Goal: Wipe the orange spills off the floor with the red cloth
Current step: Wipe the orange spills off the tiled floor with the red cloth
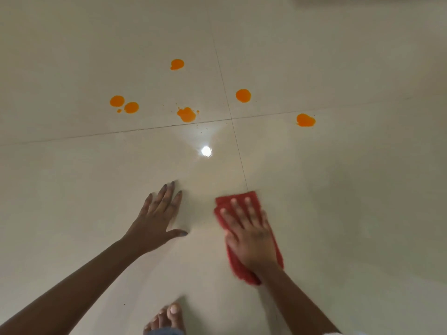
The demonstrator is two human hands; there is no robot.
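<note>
Head view: the red cloth [244,228] lies flat on the pale tiled floor [72,189], low and right of centre, folded into a long strip that runs from just past the fingertips back under the wrist. Its far end sits on a grout line [238,151] that runs away up the picture. The right hand [251,234] presses down on the cloth with the palm flat and the fingers spread and straight, not curled around it. Just to the left, apart from the cloth, the left hand [157,218] is open too, fingers splayed and thumb out to the side, resting on or just over bare tile; contact cannot be told for sure.

The orange spills lie well beyond both hands, untouched by the cloth. A pair of spots [124,104] sits farthest left, a splashed blot [186,114] with small droplets around it lies near the middle, one spot [177,64] lies farthest away, a round spot [243,95] lies right of the grout line, and another spot [305,120] lies farthest right, just past a cross joint. A bright glare [206,151] shines on the tile between the hands and the spills. At the bottom edge, bare toes [167,315] rest on the floor between the two forearms.
</note>
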